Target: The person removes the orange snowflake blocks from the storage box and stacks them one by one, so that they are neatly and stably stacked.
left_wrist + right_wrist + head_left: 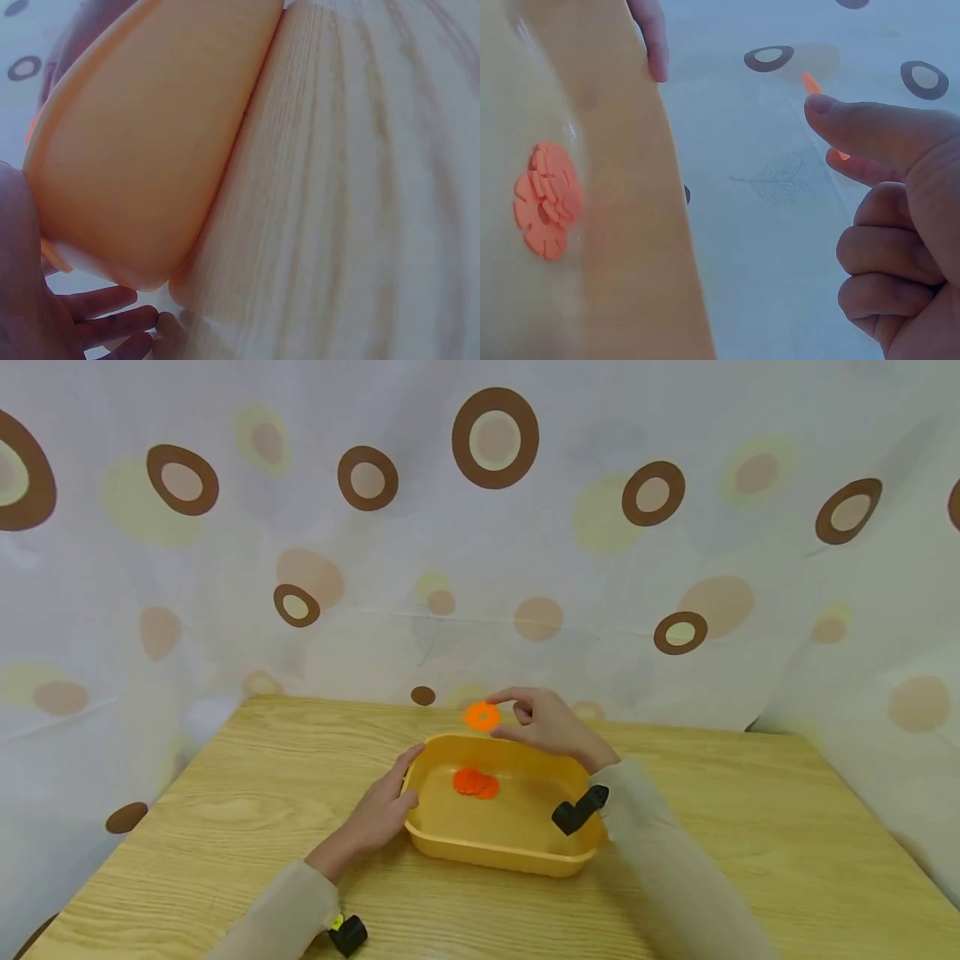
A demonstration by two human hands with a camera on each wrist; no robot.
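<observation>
A yellow plastic basin (517,858) sits on the table, tilted slightly in the head view. My left hand (378,814) grips its left rim, thumb over the inner side; the left wrist view shows the other fingers (112,326) spread along the outside. Above the far rim, my right hand (551,724) pinches an orange flower-shaped disc (472,719) between thumb and index finger, the remaining fingers curled in. Inside the basin, several similar orange discs (469,781) lie overlapping in a small pile toward the left; their notched edges show in the right wrist view.
The wooden table (300,760) extends on both sides of the basin. Behind it hangs a pale cloth (420,543) with brown and beige ring patterns, meeting the table's back edge. Small black wrist cameras (577,812) are strapped over both sleeves.
</observation>
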